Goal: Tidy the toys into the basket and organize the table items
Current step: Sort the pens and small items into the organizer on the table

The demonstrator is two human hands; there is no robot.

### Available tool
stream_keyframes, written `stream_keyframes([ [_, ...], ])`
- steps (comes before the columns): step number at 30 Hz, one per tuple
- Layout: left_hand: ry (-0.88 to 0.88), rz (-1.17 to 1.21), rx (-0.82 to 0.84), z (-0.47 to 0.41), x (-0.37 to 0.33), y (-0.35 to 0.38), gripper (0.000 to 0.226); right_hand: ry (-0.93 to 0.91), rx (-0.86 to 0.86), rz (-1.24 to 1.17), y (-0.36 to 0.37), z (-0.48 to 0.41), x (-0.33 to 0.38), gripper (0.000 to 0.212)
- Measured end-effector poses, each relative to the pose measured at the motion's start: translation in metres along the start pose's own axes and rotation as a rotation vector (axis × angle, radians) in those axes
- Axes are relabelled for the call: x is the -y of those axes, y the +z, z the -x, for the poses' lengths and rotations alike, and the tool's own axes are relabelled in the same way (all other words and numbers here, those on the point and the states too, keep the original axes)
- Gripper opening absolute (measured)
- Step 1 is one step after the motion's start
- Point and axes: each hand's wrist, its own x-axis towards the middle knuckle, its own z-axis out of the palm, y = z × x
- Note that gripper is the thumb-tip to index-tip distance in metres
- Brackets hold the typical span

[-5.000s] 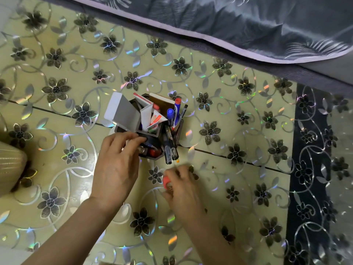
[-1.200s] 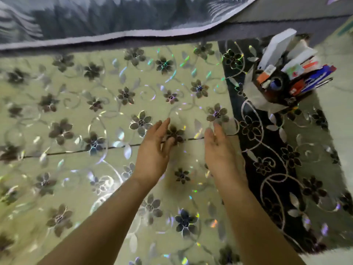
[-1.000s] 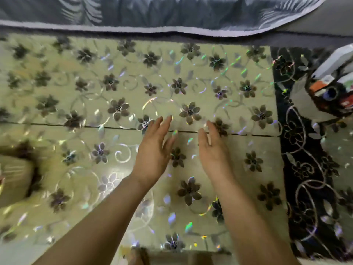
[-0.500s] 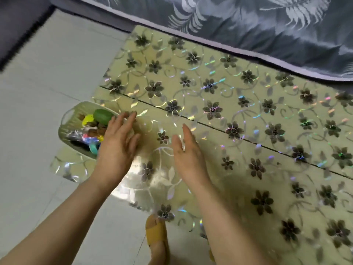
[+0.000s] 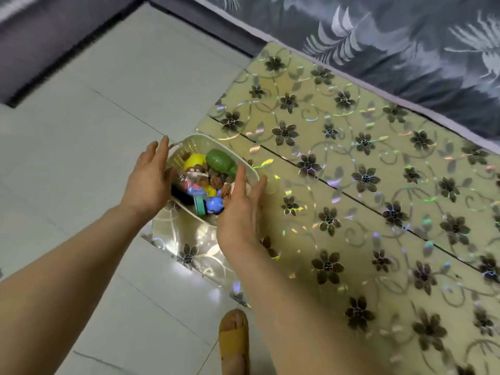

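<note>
at the glossy floral table's corner, both grips, left hand (image 5: pixel 148 182) and right hand (image 5: pixel 238 212), flank the ribbed plastic basket (image 5: pixel 189 147), fingers spread.

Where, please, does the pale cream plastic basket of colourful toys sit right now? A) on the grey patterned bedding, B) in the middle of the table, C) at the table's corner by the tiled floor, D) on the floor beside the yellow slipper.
C: the pale cream plastic basket rests at the corner of the floral-covered table, between the left hand and the right hand, with grey tiled floor just beyond.
</note>
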Motion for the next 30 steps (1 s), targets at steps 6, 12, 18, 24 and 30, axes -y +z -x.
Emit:
stream_keyframes([
  [6,-0.066,-0.016,0.049,0.002,-0.006,0.012,0.091,0.076,0.017,0.076,0.009,-0.007,-0.011,0.095],
  [12,0.011,-0.027,-0.013,0.020,-0.029,0.021,0.082,0.074,-0.039,0.101,-0.021,-0.005,-0.037,0.090],
  [18,0.153,0.060,-0.002,0.041,-0.116,0.049,0.076,0.100,-0.250,0.009,-0.081,0.012,-0.106,0.089],
  [24,0.283,0.080,0.130,0.072,-0.220,0.091,0.071,0.212,-0.370,0.098,-0.165,0.040,-0.185,0.083],
  [30,0.475,0.013,0.299,0.118,-0.349,0.152,0.084,0.342,-0.492,0.051,-0.254,0.094,-0.286,0.083],
])
